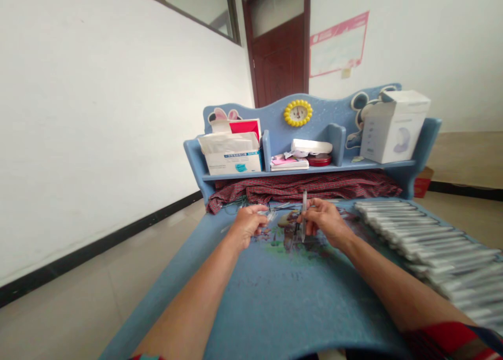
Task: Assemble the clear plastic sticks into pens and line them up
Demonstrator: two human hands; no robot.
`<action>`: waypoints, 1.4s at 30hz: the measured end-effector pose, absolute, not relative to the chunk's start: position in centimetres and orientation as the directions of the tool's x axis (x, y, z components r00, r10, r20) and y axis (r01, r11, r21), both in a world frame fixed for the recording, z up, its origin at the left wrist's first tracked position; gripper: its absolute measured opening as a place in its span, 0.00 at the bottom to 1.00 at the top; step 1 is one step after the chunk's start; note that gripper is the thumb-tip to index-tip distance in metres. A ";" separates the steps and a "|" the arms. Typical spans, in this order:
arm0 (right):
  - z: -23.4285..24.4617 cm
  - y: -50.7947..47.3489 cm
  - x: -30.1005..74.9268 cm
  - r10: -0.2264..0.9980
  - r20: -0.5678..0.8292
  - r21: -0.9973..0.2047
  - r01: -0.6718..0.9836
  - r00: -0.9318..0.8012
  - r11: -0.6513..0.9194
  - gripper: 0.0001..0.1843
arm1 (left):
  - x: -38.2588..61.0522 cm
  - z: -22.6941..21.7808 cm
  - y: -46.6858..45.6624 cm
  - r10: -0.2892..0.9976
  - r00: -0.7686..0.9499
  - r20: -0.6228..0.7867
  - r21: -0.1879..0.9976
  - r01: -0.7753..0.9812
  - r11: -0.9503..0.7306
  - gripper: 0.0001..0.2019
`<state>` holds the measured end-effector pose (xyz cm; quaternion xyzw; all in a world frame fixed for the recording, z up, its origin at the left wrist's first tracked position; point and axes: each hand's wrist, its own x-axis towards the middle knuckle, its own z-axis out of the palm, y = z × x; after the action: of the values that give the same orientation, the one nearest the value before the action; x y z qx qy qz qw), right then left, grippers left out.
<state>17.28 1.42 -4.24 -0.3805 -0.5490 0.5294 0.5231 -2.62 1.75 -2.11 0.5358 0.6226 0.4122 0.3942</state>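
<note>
Over the blue desk (271, 297), my right hand (324, 221) pinches a slim, clear pen barrel (304, 218), held upright between thumb and fingers. To its left, my left hand (249, 224) is closed on some small clear plastic pieces (271, 215), which look like pen caps but are blurred. The two hands are a short way apart. Along the desk's right side lies a long pile of pens (424, 239), clear with dark parts, stacked side by side. A few thin dark and clear pieces (283, 207) rest on the desk behind my hands.
A blue shelf (236, 175) rises at the desk's back. On it stand a mask box (233, 161), a red tin (319, 161) with papers beside it, and a white carton (393, 129). Checked cloth (306, 186) is bunched beneath. A white wall (98, 98) is at left.
</note>
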 end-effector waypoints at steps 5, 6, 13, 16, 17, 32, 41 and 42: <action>-3.6 0.5 16.9 0.941 0.216 -0.945 -0.299 -0.262 0.133 0.12 | -1.6 -1.3 0.8 0.984 0.027 -0.174 0.982 -0.068 0.176 0.21; -3.5 0.3 16.8 0.935 0.229 -0.934 -0.331 -0.272 0.133 0.13 | -1.5 -1.3 0.8 0.983 0.054 -0.175 0.979 -0.098 0.179 0.19; -3.2 -0.4 16.5 0.904 0.283 -0.906 -0.398 -0.320 0.143 0.10 | -1.6 -1.7 1.1 0.980 0.020 -0.198 0.959 -0.204 0.198 0.07; -3.3 -0.3 16.4 0.906 0.306 -0.891 -0.423 -0.293 0.164 0.08 | -1.7 -1.8 1.3 0.977 0.005 -0.214 0.953 -0.219 0.210 0.07; -3.4 -0.2 16.4 0.908 0.311 -0.887 -0.429 -0.280 0.172 0.08 | -1.7 -1.8 1.3 0.976 0.006 -0.217 0.952 -0.221 0.213 0.07; -3.5 -0.2 16.2 0.907 0.337 -0.849 -0.499 -0.251 0.177 0.08 | -1.5 -2.3 1.3 0.956 0.174 -0.237 0.931 -0.241 0.274 0.05; -3.9 0.4 16.6 0.934 0.270 -0.899 -0.408 -0.236 0.157 0.11 | -1.4 -2.4 0.9 0.946 0.248 -0.209 0.934 -0.237 0.268 0.06; -3.9 0.4 16.6 0.935 0.267 -0.897 -0.414 -0.233 0.153 0.12 | -1.2 -2.4 0.8 0.952 0.239 -0.191 0.937 -0.244 0.249 0.07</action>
<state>16.61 0.37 -3.92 -0.2560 -0.5084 0.5984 0.5638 -1.16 0.85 -2.39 0.4176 0.4239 0.4484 0.6670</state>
